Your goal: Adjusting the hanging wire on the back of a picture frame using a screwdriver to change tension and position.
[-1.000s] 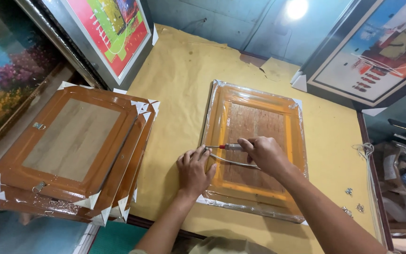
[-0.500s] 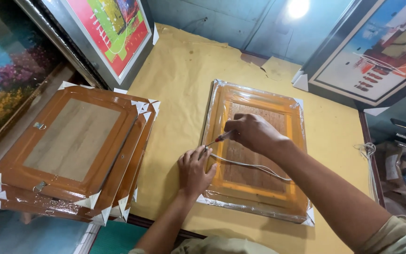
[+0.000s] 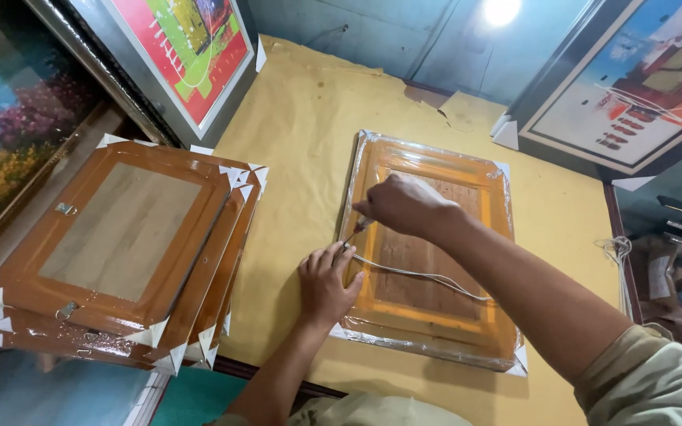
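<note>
An orange picture frame (image 3: 444, 331) wrapped in clear plastic lies face down on the yellow-covered table (image 3: 301, 150). My left hand (image 3: 327, 284) presses flat on the frame's left rail. My right hand (image 3: 406, 205) is closed around a small screwdriver (image 3: 357, 229), whose tip points down at that left rail just above my left fingers. A white cord (image 3: 424, 275) runs from that spot across the wooden back panel toward the frame's right side.
A stack of several wrapped orange frames (image 3: 120, 252) sits at the table's left. Framed paintings lean at the left (image 3: 9, 126), back left (image 3: 191, 47) and back right (image 3: 633, 95). A coil of cord (image 3: 617, 251) lies at the table's right edge, with cluttered shelves beyond.
My right hand has moved up and to the left along the frame, bringing the screwdriver tip to the left rail. My left hand has stayed pressed in place.
</note>
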